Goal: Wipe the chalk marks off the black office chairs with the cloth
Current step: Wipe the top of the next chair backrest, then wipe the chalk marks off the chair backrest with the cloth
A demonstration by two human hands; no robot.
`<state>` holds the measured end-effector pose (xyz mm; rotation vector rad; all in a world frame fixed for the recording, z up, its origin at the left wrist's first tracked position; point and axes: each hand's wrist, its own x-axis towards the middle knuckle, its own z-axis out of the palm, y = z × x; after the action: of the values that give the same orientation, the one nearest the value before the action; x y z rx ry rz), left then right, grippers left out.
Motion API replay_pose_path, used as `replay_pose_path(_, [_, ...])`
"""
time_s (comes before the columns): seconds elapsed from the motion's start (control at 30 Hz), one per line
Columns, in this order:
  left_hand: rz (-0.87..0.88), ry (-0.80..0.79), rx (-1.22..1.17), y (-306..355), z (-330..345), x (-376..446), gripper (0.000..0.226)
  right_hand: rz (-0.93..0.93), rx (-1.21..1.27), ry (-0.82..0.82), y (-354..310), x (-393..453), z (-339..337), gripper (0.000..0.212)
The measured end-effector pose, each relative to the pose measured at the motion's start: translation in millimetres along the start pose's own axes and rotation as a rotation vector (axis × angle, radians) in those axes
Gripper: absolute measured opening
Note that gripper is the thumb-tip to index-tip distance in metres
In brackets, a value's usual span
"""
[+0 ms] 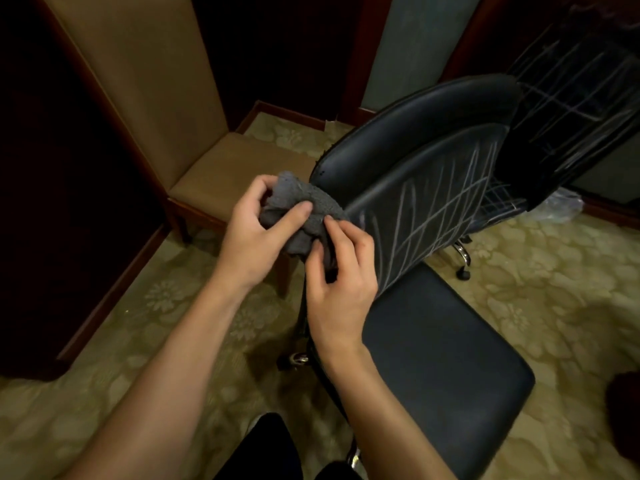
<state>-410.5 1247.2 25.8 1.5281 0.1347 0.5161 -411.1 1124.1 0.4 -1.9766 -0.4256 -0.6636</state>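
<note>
1. While both bare forearms reach forward in the head view, the left hand (252, 233) and the right hand (341, 278) meet in front of the near chair's backrest, each grasping the cloth (304, 211).
2. Left hand: thumb pressed on top of the cloth, fingers curled round its far side. Right hand: thumb and fingertips pinching the lower right folds, palm turned toward the body.
3. Cloth is grey, nubby, bunched into a wad; it sits between the two hands, just beside the left edge of the backrest. Cannot tell whether it touches the backrest.
4. Near black office chair (443, 341): dark smooth seat, curved backrest crossed by white chalk marks (433, 206) on its right part; the left part of the backrest looks bare.
5. Second black chair (571, 109) stands behind, at upper right, also scored with chalk lines; its top is cut off by the frame and lost in shadow.
6. Tan upholstered chair (194, 147) stands left of the cloth, on patterned carpet (554, 271).
7. Chrome caster legs (462, 252) partly show under the seats; most of the base is hidden. Dim light blurs the room's dark corners.
</note>
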Motion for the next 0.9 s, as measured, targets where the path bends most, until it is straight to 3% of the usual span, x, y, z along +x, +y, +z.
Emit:
replay_pose_path(0.17, [0.118, -0.037, 0.159, -20, -2, -3, 0.019, 0.000, 0.000, 0.034, 13, -15, 12, 0.032])
replay_pose_path(0.37, [0.100, -0.043, 0.335, -55, 4, -21, 0.023, 0.166, -0.021, -0.037, 34, -50, 18, 0.036])
replay_pose_path(0.57, [0.168, -0.043, 0.260, -42, 3, -5, 0.014, 0.105, 0.034, 0.106, 18, -23, 20, 0.033])
replay_pose_path(0.77, [0.181, -0.043, 0.395, -71, 4, -19, 0.027, 0.171, 0.022, 0.052, 39, -64, 34, 0.037])
replay_pose_path(0.9, [0.168, -0.025, 0.319, -86, 8, -23, 0.020, 0.164, 0.053, 0.074, 52, -72, 40, 0.036])
